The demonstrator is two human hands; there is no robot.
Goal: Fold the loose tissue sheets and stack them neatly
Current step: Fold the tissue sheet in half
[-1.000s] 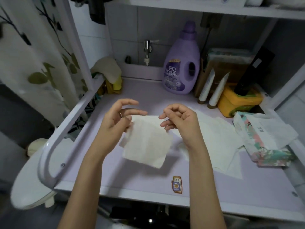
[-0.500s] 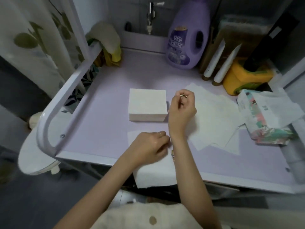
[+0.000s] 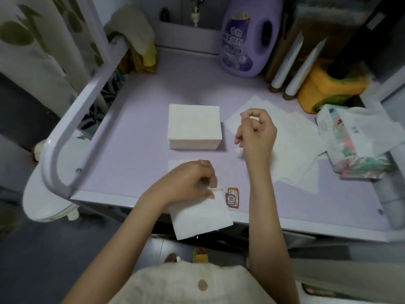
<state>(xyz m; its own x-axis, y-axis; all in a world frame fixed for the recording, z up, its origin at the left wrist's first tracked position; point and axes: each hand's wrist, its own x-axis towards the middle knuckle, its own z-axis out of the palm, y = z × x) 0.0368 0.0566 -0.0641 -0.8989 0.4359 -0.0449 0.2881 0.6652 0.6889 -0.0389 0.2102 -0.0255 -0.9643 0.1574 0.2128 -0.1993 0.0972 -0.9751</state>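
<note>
A neat stack of folded white tissues (image 3: 194,126) sits mid-table on the lilac tabletop (image 3: 135,132). In front of it, a single tissue sheet (image 3: 203,218) lies across the table's front edge and hangs over it. My left hand (image 3: 186,183) rests on this sheet, fingers curled and pinching its right side. My right hand (image 3: 256,132) hovers above the loose tissue sheets (image 3: 291,145) spread to the right of the stack, fingers curled with nothing visible between them.
An opened floral tissue pack (image 3: 355,141) lies at the right edge. At the back stand a purple detergent bottle (image 3: 247,40), two white tubes (image 3: 285,69) and a yellow container (image 3: 324,88). A white rail (image 3: 72,119) borders the left side. A sticker (image 3: 232,197) marks the front edge.
A second ago both hands held a sheet up in the air. Now it lies at the front edge under my left hand, and my right hand has lifted away over the loose sheets.
</note>
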